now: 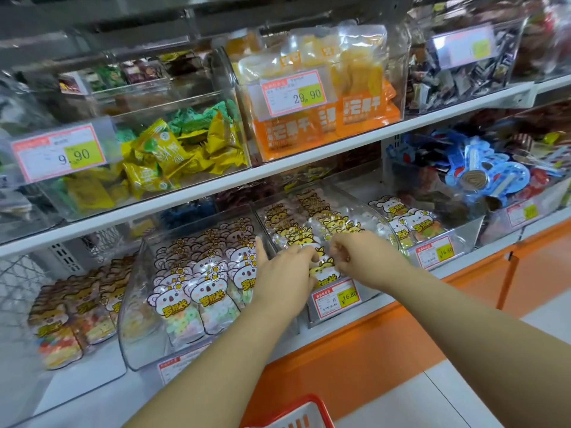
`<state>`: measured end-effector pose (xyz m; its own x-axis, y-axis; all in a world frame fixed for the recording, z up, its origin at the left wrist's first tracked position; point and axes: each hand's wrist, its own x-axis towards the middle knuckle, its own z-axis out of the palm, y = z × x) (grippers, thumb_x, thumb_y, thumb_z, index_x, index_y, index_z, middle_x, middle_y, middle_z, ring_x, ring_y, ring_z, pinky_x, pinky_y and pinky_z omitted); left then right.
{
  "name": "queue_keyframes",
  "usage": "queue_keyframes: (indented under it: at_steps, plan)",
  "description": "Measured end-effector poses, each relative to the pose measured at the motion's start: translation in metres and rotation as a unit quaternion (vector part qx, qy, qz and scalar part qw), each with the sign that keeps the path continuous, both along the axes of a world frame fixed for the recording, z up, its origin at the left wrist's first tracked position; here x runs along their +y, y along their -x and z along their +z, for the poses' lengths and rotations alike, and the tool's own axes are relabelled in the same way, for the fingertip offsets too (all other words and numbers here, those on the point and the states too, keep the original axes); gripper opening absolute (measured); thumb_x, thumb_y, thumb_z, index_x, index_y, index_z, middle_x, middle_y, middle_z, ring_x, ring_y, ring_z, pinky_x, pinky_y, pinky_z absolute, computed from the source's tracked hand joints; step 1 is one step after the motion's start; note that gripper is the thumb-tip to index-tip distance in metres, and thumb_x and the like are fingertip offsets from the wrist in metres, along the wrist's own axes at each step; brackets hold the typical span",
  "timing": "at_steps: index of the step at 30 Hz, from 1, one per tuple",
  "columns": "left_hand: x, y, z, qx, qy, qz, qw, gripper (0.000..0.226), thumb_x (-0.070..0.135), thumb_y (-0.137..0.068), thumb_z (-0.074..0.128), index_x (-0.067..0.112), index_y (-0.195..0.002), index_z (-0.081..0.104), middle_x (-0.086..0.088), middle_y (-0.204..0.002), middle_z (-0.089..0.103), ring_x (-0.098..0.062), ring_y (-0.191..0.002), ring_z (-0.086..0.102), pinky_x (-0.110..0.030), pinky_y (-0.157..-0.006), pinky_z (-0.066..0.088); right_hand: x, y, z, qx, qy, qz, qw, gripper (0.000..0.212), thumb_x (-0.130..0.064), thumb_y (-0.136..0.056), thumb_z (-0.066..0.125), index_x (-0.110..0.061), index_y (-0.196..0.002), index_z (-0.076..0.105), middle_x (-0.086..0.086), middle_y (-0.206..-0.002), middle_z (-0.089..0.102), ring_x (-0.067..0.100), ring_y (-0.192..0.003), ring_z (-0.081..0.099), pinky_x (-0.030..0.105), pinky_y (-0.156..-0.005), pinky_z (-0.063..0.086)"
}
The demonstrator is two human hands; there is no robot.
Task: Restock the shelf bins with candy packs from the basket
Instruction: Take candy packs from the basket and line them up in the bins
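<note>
Both my hands reach into a clear shelf bin [367, 211] on the lower shelf, filled with yellow tiger-faced candy packs [327, 225]. My left hand [284, 273] curls its fingers over the front packs [324, 271]. My right hand [358, 257] has its fingers curled down onto the same front row of packs. The red basket [296, 412] shows only its rim at the bottom edge; its contents are hidden.
A bin of koala candy packs [200, 291] stands left of my hands, a brown bear-pack row [74, 307] further left. White mouse packs [411, 220] fill the bin on the right. An upper shelf [216, 183] hangs above. An orange base panel [370, 344] runs below.
</note>
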<state>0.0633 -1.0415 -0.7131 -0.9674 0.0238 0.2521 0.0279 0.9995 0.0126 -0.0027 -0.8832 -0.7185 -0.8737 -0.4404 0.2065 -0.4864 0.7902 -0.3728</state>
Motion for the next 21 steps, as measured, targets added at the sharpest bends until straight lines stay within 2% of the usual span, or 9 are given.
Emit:
queue_keyframes:
  at_steps: [3, 6, 9, 11, 12, 14, 16, 17, 21]
  plan:
    - [-0.004, -0.015, -0.003, 0.041, -0.002, -0.017, 0.999, 0.031, 0.039, -0.099, 0.057, 0.037, -0.129, 0.051, 0.014, -0.128, 0.054, -0.013, -0.12, 0.057, -0.057, -0.122, -0.007, 0.004, -0.013, 0.0, 0.063, 0.005, -0.034, 0.997, 0.018, -0.028, -0.086, 0.067, -0.03, -0.102, 0.059, -0.008, -0.099, 0.065, 0.019, -0.086, 0.062, 0.032, -0.068, 0.052]
    - [-0.01, -0.037, -0.008, 0.088, -0.038, -0.035, 0.995, 0.031, 0.037, -0.098, 0.056, 0.038, -0.129, 0.052, 0.016, -0.128, 0.052, -0.011, -0.122, 0.054, -0.053, -0.123, -0.003, -0.001, -0.036, -0.001, 0.116, 0.058, -0.031, 0.991, 0.019, -0.03, -0.088, 0.066, -0.026, -0.107, 0.062, -0.01, -0.107, 0.063, 0.016, -0.087, 0.061, 0.033, -0.066, 0.049]
    - [-0.024, -0.072, -0.024, 0.123, -0.083, -0.043, 0.988, 0.027, 0.031, -0.092, 0.061, 0.036, -0.119, 0.06, 0.014, -0.115, 0.057, -0.014, -0.113, 0.06, -0.051, -0.122, 0.004, -0.022, -0.07, -0.011, 0.102, 0.1, 0.019, 0.99, 0.012, -0.029, -0.09, 0.063, -0.026, -0.102, 0.064, -0.008, -0.099, 0.066, 0.016, -0.088, 0.062, 0.036, -0.067, 0.05]
    - [-0.039, -0.105, -0.041, 0.123, -0.115, -0.031, 0.985, 0.026, 0.027, -0.088, 0.063, 0.034, -0.113, 0.063, 0.013, -0.111, 0.062, -0.016, -0.109, 0.062, -0.051, -0.119, 0.01, -0.042, -0.099, -0.027, 0.07, 0.086, 0.07, 0.991, 0.008, -0.027, -0.091, 0.06, -0.025, -0.098, 0.064, -0.006, -0.093, 0.067, 0.018, -0.086, 0.061, 0.032, -0.062, 0.042]
    - [-0.046, -0.124, -0.052, 0.108, -0.135, -0.019, 0.985, 0.026, 0.026, -0.088, 0.063, 0.033, -0.113, 0.064, 0.013, -0.112, 0.064, -0.015, -0.111, 0.061, -0.052, -0.119, 0.015, -0.051, -0.113, -0.038, 0.05, 0.071, 0.092, 0.992, 0.009, -0.027, -0.091, 0.059, -0.026, -0.098, 0.065, -0.005, -0.093, 0.068, 0.02, -0.086, 0.061, 0.031, -0.062, 0.038]
    - [-0.063, -0.165, -0.078, 0.057, -0.191, 0.009, 0.98, 0.023, 0.023, -0.09, 0.065, 0.032, -0.111, 0.067, 0.015, -0.109, 0.068, -0.011, -0.107, 0.062, -0.045, -0.112, 0.032, -0.069, -0.139, -0.067, 0.005, 0.042, 0.125, 0.991, 0.011, -0.027, -0.091, 0.058, -0.026, -0.099, 0.067, -0.004, -0.095, 0.07, 0.021, -0.088, 0.062, 0.031, -0.065, 0.042]
    - [-0.086, -0.205, -0.111, 0.006, -0.246, 0.058, 0.967, 0.021, 0.022, -0.09, 0.067, 0.029, -0.109, 0.069, 0.017, -0.103, 0.068, -0.005, -0.097, 0.063, -0.029, -0.094, 0.045, -0.084, -0.163, -0.101, -0.06, 0.021, 0.13, 0.989, 0.013, -0.028, -0.09, 0.058, -0.027, -0.099, 0.067, -0.005, -0.096, 0.071, 0.021, -0.09, 0.063, 0.034, -0.071, 0.05]
    - [-0.097, -0.224, -0.127, -0.027, -0.265, 0.091, 0.96, 0.021, 0.023, -0.091, 0.066, 0.029, -0.11, 0.069, 0.018, -0.102, 0.067, -0.003, -0.093, 0.062, -0.026, -0.088, 0.047, -0.091, -0.175, -0.119, -0.098, 0.006, 0.133, 0.986, 0.012, -0.029, -0.091, 0.059, -0.028, -0.1, 0.067, -0.007, -0.098, 0.071, 0.02, -0.091, 0.064, 0.034, -0.073, 0.052]
    - [-0.136, -0.287, -0.183, -0.154, -0.281, 0.172, 0.932, 0.022, 0.029, -0.096, 0.06, 0.03, -0.117, 0.066, 0.014, -0.106, 0.065, -0.009, -0.099, 0.064, -0.034, -0.087, 0.055, -0.114, -0.22, -0.185, -0.191, -0.081, 0.192, 0.959, 0.019, -0.029, -0.092, 0.059, -0.025, -0.108, 0.069, -0.009, -0.104, 0.071, 0.014, -0.092, 0.065, 0.031, -0.082, 0.055]
